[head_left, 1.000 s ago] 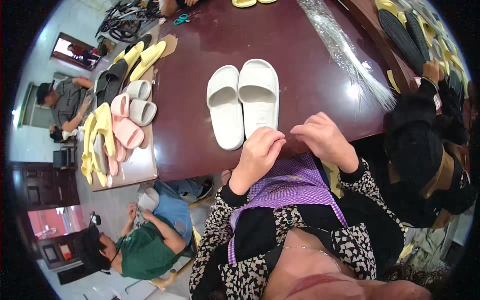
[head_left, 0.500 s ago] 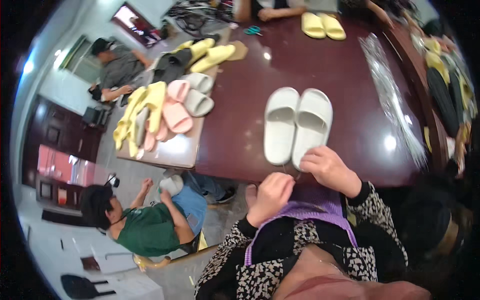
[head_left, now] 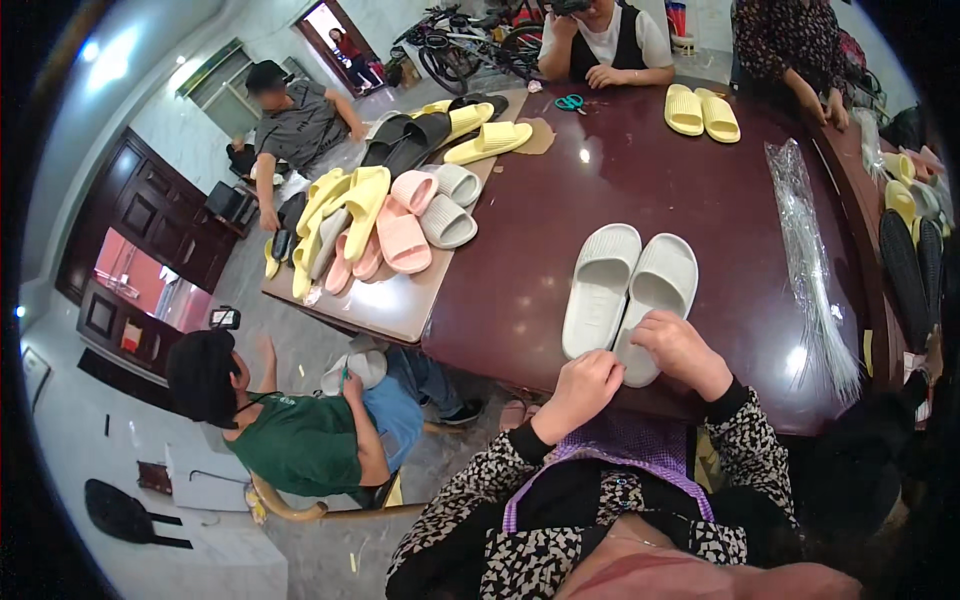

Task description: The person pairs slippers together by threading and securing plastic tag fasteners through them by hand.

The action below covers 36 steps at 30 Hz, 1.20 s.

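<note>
The white slippers [head_left: 630, 300] lie side by side on the dark red table [head_left: 500, 290], soles down, straps toward twelve o'clock and heels toward six, with the pair leaning slightly to one o'clock. Taking that pair as the clock's centre, the left hand [head_left: 582, 388] is at seven, by the left heel, its fingertips drawn narrowly together; the right hand [head_left: 680, 348] is at five, fingers pinched in front of the right slipper's heel and hiding part of it. Whether either pinch holds something thin, or actually touches a slipper, I cannot tell. As for progress, the two slippers are already set out as a pair, and no fastening shows around or between them; the work on them looks unfinished, as both hands seem busy at the heels. At three o'clock a bundle of thin pale strands [head_left: 800, 240] lies well apart from both hands. Yellow slippers [head_left: 703, 114] stand paired between twelve and one, with green scissors [head_left: 570, 102] just short of twelve. Between nine and ten, a mixed heap of slippers [head_left: 404, 246] is piled loosely, not sorted into neat pairs.
</note>
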Available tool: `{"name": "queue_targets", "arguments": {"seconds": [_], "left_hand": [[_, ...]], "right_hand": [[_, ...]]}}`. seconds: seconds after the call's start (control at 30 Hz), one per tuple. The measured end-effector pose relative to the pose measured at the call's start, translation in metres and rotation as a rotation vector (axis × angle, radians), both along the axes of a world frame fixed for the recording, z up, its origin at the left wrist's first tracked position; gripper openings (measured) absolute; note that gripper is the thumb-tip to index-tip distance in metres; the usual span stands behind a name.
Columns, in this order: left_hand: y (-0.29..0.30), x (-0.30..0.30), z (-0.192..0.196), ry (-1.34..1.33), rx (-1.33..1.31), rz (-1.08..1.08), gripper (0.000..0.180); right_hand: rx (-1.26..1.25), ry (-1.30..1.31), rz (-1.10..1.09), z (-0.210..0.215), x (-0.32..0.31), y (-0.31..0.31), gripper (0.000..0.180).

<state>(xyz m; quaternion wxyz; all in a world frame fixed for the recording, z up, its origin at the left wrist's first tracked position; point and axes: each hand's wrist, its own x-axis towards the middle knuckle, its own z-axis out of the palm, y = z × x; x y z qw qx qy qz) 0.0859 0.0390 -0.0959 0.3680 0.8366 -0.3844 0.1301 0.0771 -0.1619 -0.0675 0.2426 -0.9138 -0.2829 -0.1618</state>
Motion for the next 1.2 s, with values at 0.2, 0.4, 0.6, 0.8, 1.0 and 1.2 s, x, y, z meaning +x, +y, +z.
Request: {"name": "queue_targets", "arguments": {"seconds": [0.2,0.4,0.6,0.8,1.0,1.2], "left_hand": [[-0.027,0.02,-0.01,0.053,0.108,0.06,0.012],[-0.051,0.048,-0.007,0.034,0.177,0.118,0.022],[-0.059,0.062,-0.014,-0.079,0.257,0.109,0.019],[-0.073,0.064,-0.01,-0.093,0.215,0.108,0.022],[-0.065,0.085,-0.022,-0.104,0.242,0.064,0.017],[-0.065,0.098,-0.017,-0.115,0.221,0.014,0.014]], "right_hand": [[-0.039,-0.077,-0.105,-0.011,0.014,-0.012,0.017],[0.128,-0.101,-0.085,-0.01,0.021,-0.024,0.017],[0.437,-0.023,-0.403,-0.004,0.027,-0.073,0.014],[0.41,0.047,-0.654,-0.026,0.071,-0.118,0.021],[0.063,0.137,-0.781,-0.037,0.131,-0.101,0.037],[-0.053,0.192,-0.735,-0.041,0.145,-0.102,0.038]]}}
